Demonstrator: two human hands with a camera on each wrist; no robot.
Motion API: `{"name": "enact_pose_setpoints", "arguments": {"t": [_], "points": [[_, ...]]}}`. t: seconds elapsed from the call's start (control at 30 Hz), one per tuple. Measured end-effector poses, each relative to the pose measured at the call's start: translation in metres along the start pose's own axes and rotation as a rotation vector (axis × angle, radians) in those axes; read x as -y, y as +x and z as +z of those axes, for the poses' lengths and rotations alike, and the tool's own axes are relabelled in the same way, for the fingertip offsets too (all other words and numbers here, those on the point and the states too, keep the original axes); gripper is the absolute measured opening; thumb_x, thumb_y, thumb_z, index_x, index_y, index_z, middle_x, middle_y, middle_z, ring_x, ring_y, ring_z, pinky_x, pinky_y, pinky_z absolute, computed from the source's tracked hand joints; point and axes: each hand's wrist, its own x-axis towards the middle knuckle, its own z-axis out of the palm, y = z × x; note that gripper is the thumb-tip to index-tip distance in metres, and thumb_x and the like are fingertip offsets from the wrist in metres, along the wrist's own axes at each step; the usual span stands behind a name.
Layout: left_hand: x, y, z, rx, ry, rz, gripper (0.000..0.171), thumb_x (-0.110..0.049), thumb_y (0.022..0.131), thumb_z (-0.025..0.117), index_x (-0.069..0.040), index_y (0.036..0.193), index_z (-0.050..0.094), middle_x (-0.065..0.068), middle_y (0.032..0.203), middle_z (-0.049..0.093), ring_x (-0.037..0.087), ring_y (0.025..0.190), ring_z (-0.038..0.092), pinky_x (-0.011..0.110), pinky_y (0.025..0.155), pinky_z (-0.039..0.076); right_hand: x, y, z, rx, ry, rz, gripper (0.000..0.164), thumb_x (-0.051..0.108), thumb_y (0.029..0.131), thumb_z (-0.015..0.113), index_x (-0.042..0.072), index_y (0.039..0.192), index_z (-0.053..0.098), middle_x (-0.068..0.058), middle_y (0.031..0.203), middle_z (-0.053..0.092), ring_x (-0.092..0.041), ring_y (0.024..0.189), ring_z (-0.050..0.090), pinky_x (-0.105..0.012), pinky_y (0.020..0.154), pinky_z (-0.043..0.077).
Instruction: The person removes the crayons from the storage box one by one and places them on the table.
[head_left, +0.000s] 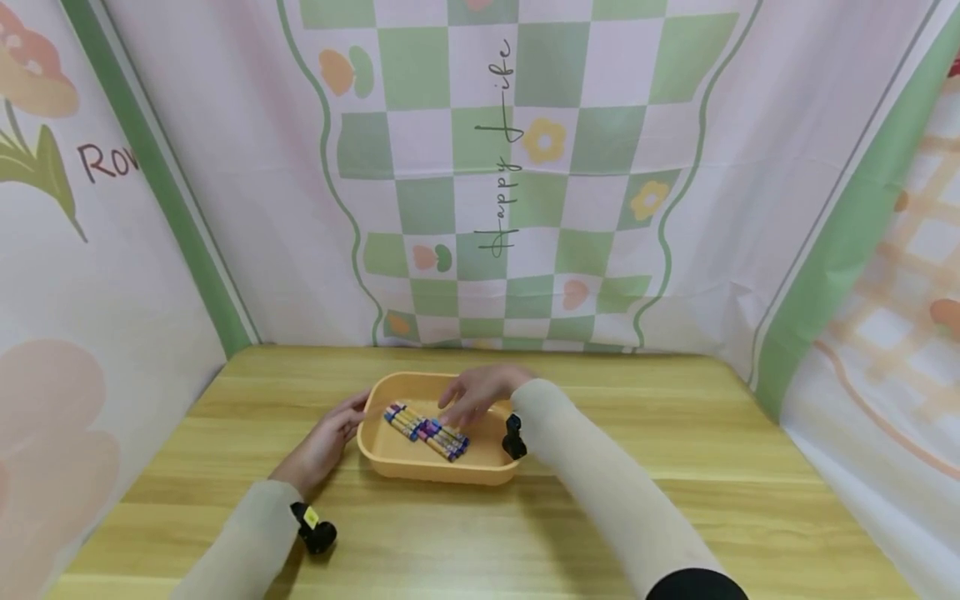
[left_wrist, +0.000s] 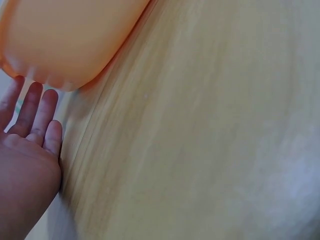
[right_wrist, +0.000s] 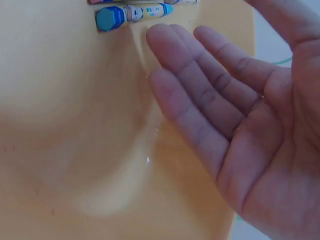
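Observation:
A shallow orange-yellow plastic tray [head_left: 442, 473] stands on the table with several crayons [head_left: 444, 442] lying in two groups inside it. My left hand [head_left: 321, 446] is at the tray's left end. In the left wrist view its extended fingers [left_wrist: 44, 107] reach the tray's outer wall [left_wrist: 70, 40], apparently touching it. Over the tray's right half hovers my right hand [head_left: 480, 392], its fingertips close to the crayons. Seen from the right wrist, that palm [right_wrist: 260, 145] holds nothing, the fingers loosely extended beside a blue-ended crayon [right_wrist: 135, 14].
The tray rests on a wood-grain table [head_left: 675, 467]. Behind it hangs a green-and-white checked curtain [head_left: 510, 167], with printed cloth [head_left: 97, 275] along the left side as well. A small black camera [head_left: 315, 529] is strapped to the left wrist.

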Motion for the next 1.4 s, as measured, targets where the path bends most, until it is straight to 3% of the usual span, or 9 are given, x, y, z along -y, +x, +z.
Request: {"name": "enact_pose_setpoints", "arguments": {"t": [0.33, 0.73, 1.17, 1.4], "points": [[-0.002, -0.001, 0.001, 0.013, 0.003, 0.008, 0.06, -0.01, 0.1, 0.042, 0.002, 0.156, 0.024, 0.018, 0.164, 0.02, 0.034, 0.147, 0.023, 0.046, 0.12, 0.014, -0.004, 0.015, 0.009, -0.068, 0.017, 0.083, 0.045, 0.02, 0.089, 0.077, 0.006, 0.128, 0.061, -0.003, 0.104, 0.067, -0.017, 0.093, 0.065, -0.037, 0.091, 0.054], [-0.002, -0.001, 0.0, 0.024, -0.007, 0.022, 0.06, -0.01, 0.099, 0.043, 0.003, 0.155, 0.025, 0.019, 0.163, 0.021, 0.034, 0.147, 0.025, 0.045, 0.12, 0.015, -0.01, 0.023, 0.011, -0.101, 0.028, 0.105, 0.018, 0.012, 0.089, 0.076, 0.008, 0.105, 0.068, -0.004, 0.093, 0.069, -0.015, 0.081, 0.066, -0.034, 0.081, 0.056], [-0.003, -0.001, -0.001, 0.018, -0.003, 0.012, 0.059, -0.01, 0.101, 0.041, 0.002, 0.156, 0.024, 0.018, 0.164, 0.02, 0.034, 0.147, 0.024, 0.045, 0.119, 0.016, -0.011, 0.025, 0.011, -0.076, 0.074, 0.131, 0.014, 0.01, 0.09, 0.073, 0.006, 0.103, 0.068, -0.004, 0.096, 0.07, -0.015, 0.083, 0.068, -0.029, 0.076, 0.057], [-0.001, -0.002, -0.001, 0.008, 0.008, 0.004, 0.059, -0.011, 0.1, 0.042, 0.001, 0.156, 0.026, 0.017, 0.163, 0.021, 0.033, 0.147, 0.023, 0.046, 0.12, 0.014, -0.012, 0.024, 0.012, -0.068, 0.053, 0.096, 0.005, 0.009, 0.089, 0.071, 0.008, 0.093, 0.071, 0.0, 0.079, 0.066, -0.01, 0.07, 0.059, -0.026, 0.068, 0.055]]}}
